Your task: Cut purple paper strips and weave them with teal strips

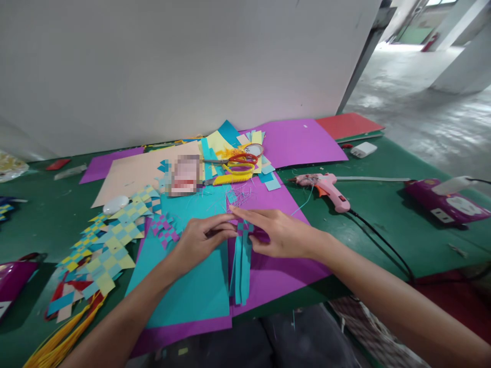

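Observation:
A woven piece of teal and purple paper strips [241, 276] is held between both hands, its long teal ends hanging down toward the table's front edge. My left hand [205, 236] pinches its left side with thumb and fingers. On the right side, my right hand [278, 232] grips it, with the index finger laid across the top. The fingers hide part of the weave. Beneath lie a teal sheet [184, 286] and a purple sheet [280, 273]. Thin cut threads [241, 195] are scattered just beyond the fingertips.
Yellow-handled scissors [233, 178] and red-handled scissors [245, 159] lie beyond the hands. A pink glue gun [326, 189] with a black cord rests at right, near a purple power strip [441, 199]. Checkered woven pieces [115, 250] and yellow tassels [69, 337] lie at left. A wall stands behind.

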Demonstrator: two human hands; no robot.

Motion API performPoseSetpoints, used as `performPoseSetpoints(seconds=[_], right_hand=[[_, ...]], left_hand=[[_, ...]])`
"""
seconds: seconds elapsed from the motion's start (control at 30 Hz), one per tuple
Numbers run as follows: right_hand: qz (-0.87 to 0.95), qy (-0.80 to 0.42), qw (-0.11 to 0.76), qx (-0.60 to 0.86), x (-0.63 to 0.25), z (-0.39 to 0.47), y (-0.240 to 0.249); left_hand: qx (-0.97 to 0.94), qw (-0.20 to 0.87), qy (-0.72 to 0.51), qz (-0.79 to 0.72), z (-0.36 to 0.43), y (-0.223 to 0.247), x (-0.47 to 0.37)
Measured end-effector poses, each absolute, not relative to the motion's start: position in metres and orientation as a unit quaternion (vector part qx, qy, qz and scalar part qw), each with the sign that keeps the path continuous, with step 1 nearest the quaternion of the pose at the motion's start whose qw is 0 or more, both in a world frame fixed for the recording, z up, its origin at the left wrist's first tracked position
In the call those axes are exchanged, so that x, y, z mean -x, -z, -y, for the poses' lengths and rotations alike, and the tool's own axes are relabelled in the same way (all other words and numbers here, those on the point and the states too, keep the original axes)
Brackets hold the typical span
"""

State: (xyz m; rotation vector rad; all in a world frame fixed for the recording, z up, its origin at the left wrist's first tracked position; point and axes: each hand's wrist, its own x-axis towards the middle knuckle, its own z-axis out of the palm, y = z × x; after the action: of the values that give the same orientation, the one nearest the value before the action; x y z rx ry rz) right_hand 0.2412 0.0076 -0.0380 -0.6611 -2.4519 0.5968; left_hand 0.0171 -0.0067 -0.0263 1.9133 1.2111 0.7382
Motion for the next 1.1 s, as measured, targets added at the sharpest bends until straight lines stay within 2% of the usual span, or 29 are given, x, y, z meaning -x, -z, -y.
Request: performPoseSetpoints(seconds=[0.3,0.7,0.9,1.1], right_hand=[[0.927,-0.102,0.268,0.243,-0.24,-0.011,0.042],[0.936,-0.042,0.257,0.236,-0.24,-0.011,0.043],[0.924,-0.094,0.276,0.248,-0.241,-0.011,0.044],[0.853,-0.308,0.279,0.315,-0.242,-0.014,0.033]], left_hand=[[-0.73,0.375,-0.324,-0.471,0.006,0.03,-0.019],[-0.716,0.403,-0.331,-0.463,0.006,0.034,-0.022],[-0.718,0.403,-0.317,-0.471,0.007,0.034,-0.023],[-0.716,0.41,-0.285,-0.487,0.009,0.029,-0.023]])
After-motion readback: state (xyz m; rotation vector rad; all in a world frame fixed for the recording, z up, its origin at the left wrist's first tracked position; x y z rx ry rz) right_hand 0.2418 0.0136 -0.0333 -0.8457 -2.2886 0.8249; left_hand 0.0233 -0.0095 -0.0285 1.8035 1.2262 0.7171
